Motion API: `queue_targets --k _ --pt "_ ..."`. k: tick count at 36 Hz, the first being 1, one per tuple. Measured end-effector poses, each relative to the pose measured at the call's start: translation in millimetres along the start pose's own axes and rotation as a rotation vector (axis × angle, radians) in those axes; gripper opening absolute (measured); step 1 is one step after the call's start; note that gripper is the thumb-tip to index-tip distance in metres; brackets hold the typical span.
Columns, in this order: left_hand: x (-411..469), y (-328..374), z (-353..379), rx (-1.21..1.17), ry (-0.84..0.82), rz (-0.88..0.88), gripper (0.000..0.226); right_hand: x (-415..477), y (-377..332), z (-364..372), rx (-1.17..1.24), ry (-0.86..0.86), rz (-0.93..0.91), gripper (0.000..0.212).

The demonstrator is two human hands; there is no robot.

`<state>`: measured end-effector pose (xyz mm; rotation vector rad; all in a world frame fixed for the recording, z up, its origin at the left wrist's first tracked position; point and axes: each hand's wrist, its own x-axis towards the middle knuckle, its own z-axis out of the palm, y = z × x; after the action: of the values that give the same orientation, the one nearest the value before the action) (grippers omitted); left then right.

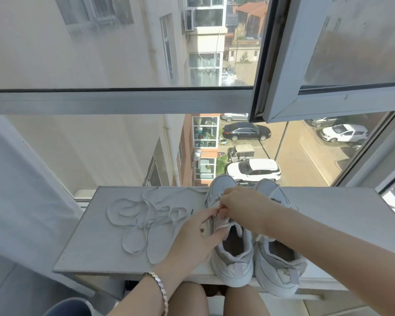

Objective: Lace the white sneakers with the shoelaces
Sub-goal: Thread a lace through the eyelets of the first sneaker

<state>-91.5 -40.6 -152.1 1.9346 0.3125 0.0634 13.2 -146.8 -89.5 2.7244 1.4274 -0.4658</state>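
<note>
Two white sneakers stand side by side on a white sill, heels toward me: the left sneaker (232, 256) and the right sneaker (277, 267). My left hand (196, 233) grips the left sneaker's side and tongue by the eyelets. My right hand (244, 207) reaches across from the right and pinches a lace end at the eyelets, right against my left fingertips. White shoelaces (144, 220) lie in loose tangled loops on the sill to the left of the shoes, one strand running toward the left sneaker's toe.
The white sill (96, 242) ends at a window pane just beyond the toes. An open window sash (328, 99) hangs above right. A curtain (21, 190) hangs at the left. My knees (214, 299) are under the sill's front edge. A bracelet (160, 286) circles my left wrist.
</note>
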Motion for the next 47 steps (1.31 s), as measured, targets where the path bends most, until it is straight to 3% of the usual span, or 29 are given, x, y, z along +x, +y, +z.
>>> queue_targets --k 2,6,8,9,12,14,15,17,19,21,24,26,28,29,31,33,35,36,39,42,44,47 --pt "-0.5 3.5 2.7 0.046 0.043 0.026 0.04 0.7 1.0 4.0 -0.035 0.015 -0.009 0.017" --pt "-0.9 6.1 11.1 0.126 0.08 0.06 0.039 -4.8 -2.3 8.1 0.0 0.06 -0.013 0.025" --pt "-1.2 4.8 13.6 0.127 0.1 0.057 0.037 -2.7 0.2 4.3 0.133 0.059 0.027 0.028" --pt "-1.6 4.0 14.1 0.127 0.111 0.051 0.035 -1.1 5.1 3.0 0.365 0.063 0.117 0.031" --pt "-2.2 -0.9 14.2 0.133 0.123 0.025 0.038 -1.3 22.7 1.8 1.405 0.145 0.378 0.04" --pt "-2.4 -0.8 15.1 0.14 0.114 0.016 0.039 -2.8 32.4 4.3 1.691 0.177 0.426 0.036" --pt "-2.5 0.8 16.2 0.15 0.108 0.016 0.039 -3.4 34.1 4.5 1.671 0.144 0.44 0.034" --pt "-2.6 5.6 18.8 0.171 0.105 0.007 0.039 -6.9 34.1 -2.0 1.288 0.058 0.423 0.037" --pt "-2.7 9.9 19.7 0.18 0.106 -0.002 0.04 -10.5 32.7 -13.5 0.806 -0.017 0.297 0.044" --pt "-3.2 11.9 19.2 0.185 0.111 -0.001 0.039 -14.0 29.7 -20.8 0.655 -0.071 0.128 0.044" --pt "-4.2 12.1 19.1 0.196 0.126 -0.007 0.038 -14.1 30.6 -21.2 0.854 0.014 0.045 0.034" --pt "-4.4 11.7 19.2 0.202 0.134 -0.008 0.039 -12.1 38.6 -19.7 1.318 0.135 0.079 0.036" --pt "-3.4 11.9 19.3 0.207 0.132 -0.007 0.042 -12.2 50.5 -19.5 1.844 0.124 0.125 0.037" --pt "-3.3 12.6 19.8 0.217 0.128 -0.006 0.043 -12.4 55.3 -18.7 1.948 0.078 0.16 0.034" --pt "-3.0 14.4 21.2 0.247 0.126 -0.01 0.045 -14.5 62.4 -18.9 1.753 -0.084 0.243 0.033" --pt "-2.5 15.7 22.5 0.265 0.135 -0.016 0.045 -18.2 61.2 -23.5 1.23 -0.204 0.24 0.028" --pt "-2.8 16.3 23.0 0.262 0.138 -0.018 0.044 -21.0 57.4 -34.0 0.989 -0.193 0.178 0.027" --pt "-3.1 16.3 22.9 0.259 0.136 -0.017 0.044 -21.9 56.6 -39.8 1.039 -0.146 0.135 0.032" --pt "-3.4 16.1 22.4 0.26 0.136 -0.01 0.043 -22.9 56.7 -48.8 1.514 0.029 0.014 0.04" --pt "-4.3 15.9 22.1 0.272 0.135 -0.004 0.044 -20.8 63.3 -38.4 1.853 0.19 0.082 0.034" --pt "-4.6 16.6 21.6 0.28 0.13 0.005 0.042 -19.4 70.2 -26.3 1.749 0.175 0.263 0.034" --pt "-3.9 18.3 20.4 0.28 0.113 0.005 0.04 -20.8 68.4 -19.1 1.04 0.011 0.422 0.033"
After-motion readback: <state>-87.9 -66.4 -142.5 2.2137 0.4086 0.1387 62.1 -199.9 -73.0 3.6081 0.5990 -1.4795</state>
